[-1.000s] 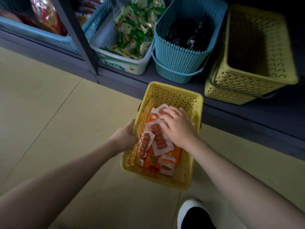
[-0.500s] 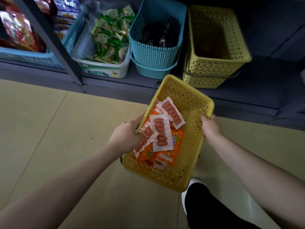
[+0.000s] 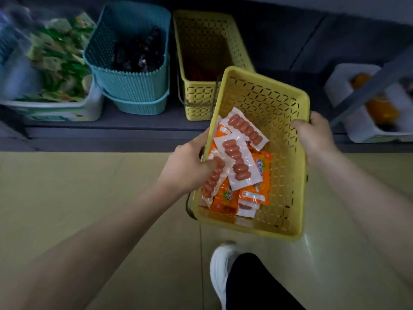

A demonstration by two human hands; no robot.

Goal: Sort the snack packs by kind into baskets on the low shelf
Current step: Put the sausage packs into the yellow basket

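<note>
A yellow perforated basket point(image 3: 277, 121) is held above the floor in front of the low shelf point(image 3: 138, 124). It holds clear packs of small sausages point(image 3: 237, 159) lying over orange snack packs point(image 3: 257, 193). My left hand point(image 3: 187, 166) grips the basket's left rim, thumb inside against a sausage pack. My right hand point(image 3: 315, 135) grips its right rim near the far corner. On the shelf stand a white bin of green packs point(image 3: 60, 63), a teal basket with dark packs point(image 3: 134, 86) and a second yellow basket point(image 3: 201, 101) with something reddish deep inside.
A white bin with orange packs point(image 3: 357, 121) sits on the shelf at the right, behind a slanted shelf post point(image 3: 368, 90). My white shoe point(image 3: 221, 271) and dark trouser leg are on the beige floor below the basket.
My right hand left the packs and took the basket's right rim. The basket has been lifted and carried rightward along the shelf, tilting a little; the view shifted right with it.
</note>
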